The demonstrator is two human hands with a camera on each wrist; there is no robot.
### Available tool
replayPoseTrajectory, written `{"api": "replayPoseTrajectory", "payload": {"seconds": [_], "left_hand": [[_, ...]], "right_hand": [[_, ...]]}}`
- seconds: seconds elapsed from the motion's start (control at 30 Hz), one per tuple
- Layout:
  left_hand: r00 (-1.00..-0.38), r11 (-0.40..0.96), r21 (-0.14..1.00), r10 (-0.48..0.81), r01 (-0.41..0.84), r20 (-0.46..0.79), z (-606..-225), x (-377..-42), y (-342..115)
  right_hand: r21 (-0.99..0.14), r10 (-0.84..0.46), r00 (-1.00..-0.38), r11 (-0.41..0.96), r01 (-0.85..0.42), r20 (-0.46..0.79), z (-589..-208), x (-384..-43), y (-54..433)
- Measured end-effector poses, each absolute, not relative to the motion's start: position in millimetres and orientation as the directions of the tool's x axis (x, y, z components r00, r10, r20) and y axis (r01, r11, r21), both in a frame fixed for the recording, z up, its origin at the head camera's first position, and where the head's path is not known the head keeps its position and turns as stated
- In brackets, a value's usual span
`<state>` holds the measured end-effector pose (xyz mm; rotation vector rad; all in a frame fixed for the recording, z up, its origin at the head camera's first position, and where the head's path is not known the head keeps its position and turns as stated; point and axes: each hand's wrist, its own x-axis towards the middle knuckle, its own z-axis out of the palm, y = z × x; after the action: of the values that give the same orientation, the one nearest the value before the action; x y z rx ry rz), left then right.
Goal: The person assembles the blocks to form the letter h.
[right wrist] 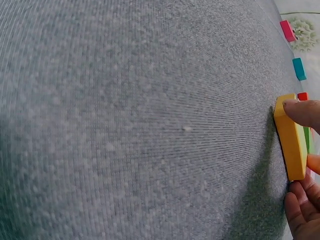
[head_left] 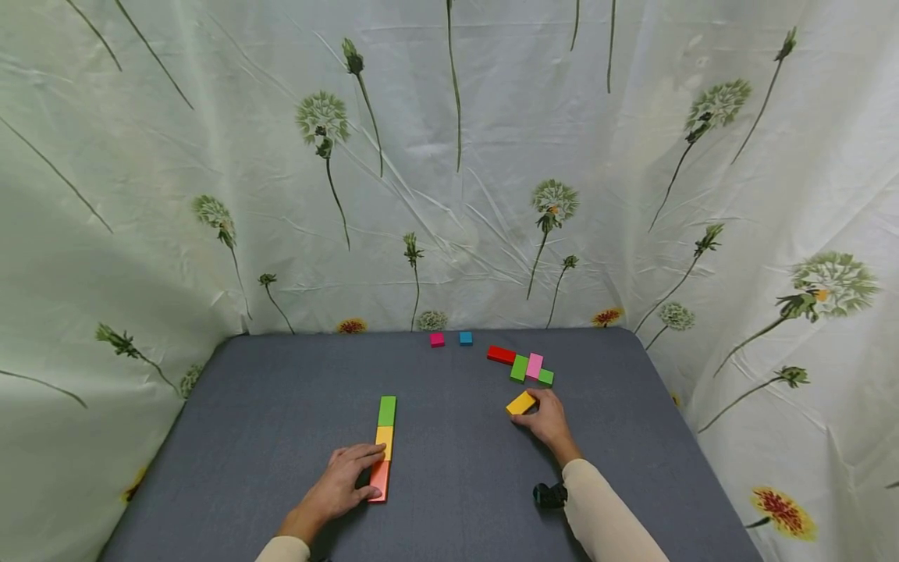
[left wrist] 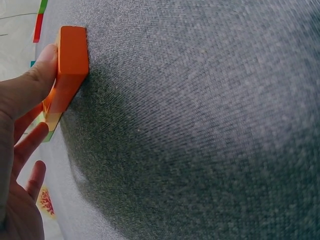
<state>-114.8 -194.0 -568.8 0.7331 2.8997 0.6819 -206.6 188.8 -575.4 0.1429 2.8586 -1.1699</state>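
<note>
A person in pale sleeves works coloured blocks with both hands on a dark grey tabletop (head_left: 449,515), 12 o'clock pointing away from the wearer. The right hand (head_left: 548,421) pinches a yellow block (head_left: 521,403) between thumb and fingers, to the 1 o'clock side of the tabletop's middle; whether the block is lifted clear cannot be told. The left hand (head_left: 340,480), thumb and fingers spread apart, touches a row of three blocks laid end to end: a salmon block (head_left: 380,480) at 6 o'clock, an orange-yellow block (head_left: 385,442) in the middle and a light green block (head_left: 388,410) at 12. Just beyond the right hand's block, near 12 o'clock, a red block (head_left: 501,355), a green block (head_left: 519,368), a pink block (head_left: 534,366) and a small green block (head_left: 545,378) lie close together. Toward 10 o'clock from the same block, a crimson block (head_left: 437,339) and a blue block (head_left: 466,339) sit apart near the far edge, before a dandelion-print curtain (head_left: 477,218).
</note>
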Motion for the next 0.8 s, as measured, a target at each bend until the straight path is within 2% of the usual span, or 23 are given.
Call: {"api": "replayPoseTrajectory", "payload": {"seconds": [0.5,0.8], "left_hand": [[-0.862,0.765,0.414,0.494,0.494,0.116,-573.9,-115.8,-197.6],[-0.868,0.77,0.427,0.49,0.474,0.079,-572.6,-116.2,-197.4]], "right_hand": [[-0.697,0.059,-0.994,0.71,0.105,-0.089,-574.1,-204.6,187.5],[-0.702,0.053,-0.995,0.705,0.1,-0.088,-575.7,-204.5,188.0]]}}
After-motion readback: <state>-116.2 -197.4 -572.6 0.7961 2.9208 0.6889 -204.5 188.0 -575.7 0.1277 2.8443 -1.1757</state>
